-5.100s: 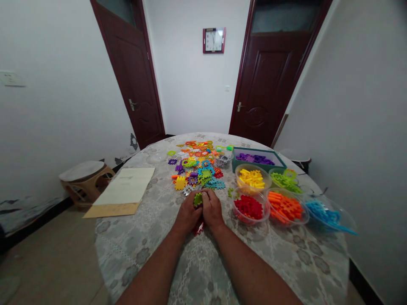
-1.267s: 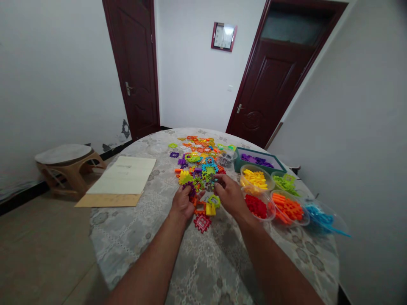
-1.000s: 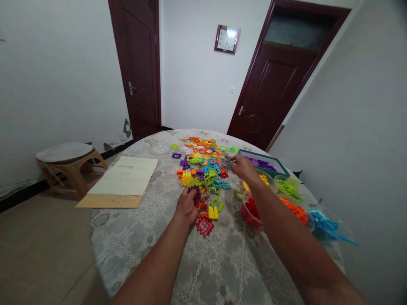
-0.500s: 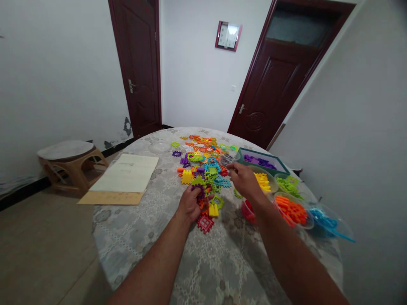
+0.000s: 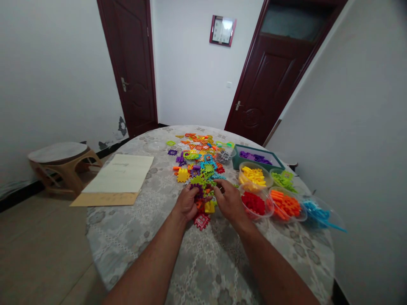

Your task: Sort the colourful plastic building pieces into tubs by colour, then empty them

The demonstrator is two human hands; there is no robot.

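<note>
A heap of coloured plastic building pieces (image 5: 199, 163) lies on the round table (image 5: 203, 262) with its grey lace cloth. My left hand (image 5: 186, 203) is curled round a small cluster of joined pieces, purple and green (image 5: 199, 189), at the heap's near edge. My right hand (image 5: 229, 201) is beside it, its fingertips pinched on the same cluster. A yellow piece (image 5: 209, 207) and a red square piece (image 5: 201, 221) lie just under and in front of both hands.
Clear bowls to the right hold yellow (image 5: 253, 175), red (image 5: 253, 203), orange (image 5: 285, 205), green (image 5: 284, 180) and blue (image 5: 318, 212) pieces; a teal tray (image 5: 256, 157) holds purple ones. Papers (image 5: 119, 178) lie at left. A stool (image 5: 60, 159) stands by the wall.
My right hand, which had reached out to the far side of the heap near the teal tray, has come back to my left hand. The left hand stayed holding the cluster.
</note>
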